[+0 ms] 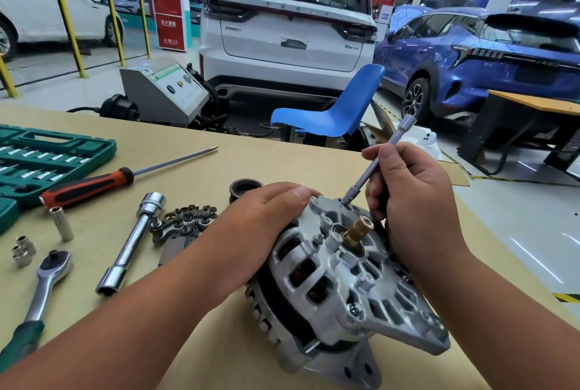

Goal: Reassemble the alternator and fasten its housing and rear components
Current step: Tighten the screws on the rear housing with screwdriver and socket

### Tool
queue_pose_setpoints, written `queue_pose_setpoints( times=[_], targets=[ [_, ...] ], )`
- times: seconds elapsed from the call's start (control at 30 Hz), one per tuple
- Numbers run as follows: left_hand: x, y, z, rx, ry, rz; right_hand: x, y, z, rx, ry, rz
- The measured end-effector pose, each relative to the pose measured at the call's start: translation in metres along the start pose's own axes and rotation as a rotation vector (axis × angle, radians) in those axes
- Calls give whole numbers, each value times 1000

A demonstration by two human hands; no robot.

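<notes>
The silver alternator (pixel 345 289) lies on the tan table, its rear housing facing up with the brass slip-ring shaft (pixel 356 229) sticking out of the middle. My left hand (pixel 266 214) rests on the housing's far left side, fingers curved over its edge. My right hand (pixel 411 198) grips a long thin socket extension (pixel 376 160), which is tilted, with its lower tip seated on a bolt at the housing's far rim. A dark rectifier plate (pixel 185 223) lies just left of the alternator. A black pulley (pixel 244 189) sits behind my left hand.
Left of the alternator lie a long chrome socket bar (pixel 131 245), a ratchet (pixel 47 276), three loose sockets (pixel 61 223), a red-and-black screwdriver (pixel 94 185) and a green socket case (pixel 47 157). Beyond the table stand a blue chair (pixel 342 107), a grey machine (pixel 163 91) and parked cars.
</notes>
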State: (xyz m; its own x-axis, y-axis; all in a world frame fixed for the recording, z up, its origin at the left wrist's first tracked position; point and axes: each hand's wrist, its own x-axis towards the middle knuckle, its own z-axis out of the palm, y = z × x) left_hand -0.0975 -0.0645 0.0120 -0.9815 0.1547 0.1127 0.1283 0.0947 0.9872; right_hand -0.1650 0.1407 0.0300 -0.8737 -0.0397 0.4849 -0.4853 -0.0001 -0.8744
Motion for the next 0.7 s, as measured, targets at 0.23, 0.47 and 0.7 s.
queue_pose_setpoints(
  times=[0.23,0.47,0.7],
  targets=[
    [-1,0,0,6,2,0,-1,0,-1,-30,4,-20],
    [2,-3,-1,-17,5,-28,0,1,-1,-1,2,-12],
    [1,-2,1,-13,14,-27,1,0,-2,33,10,0]
  ],
)
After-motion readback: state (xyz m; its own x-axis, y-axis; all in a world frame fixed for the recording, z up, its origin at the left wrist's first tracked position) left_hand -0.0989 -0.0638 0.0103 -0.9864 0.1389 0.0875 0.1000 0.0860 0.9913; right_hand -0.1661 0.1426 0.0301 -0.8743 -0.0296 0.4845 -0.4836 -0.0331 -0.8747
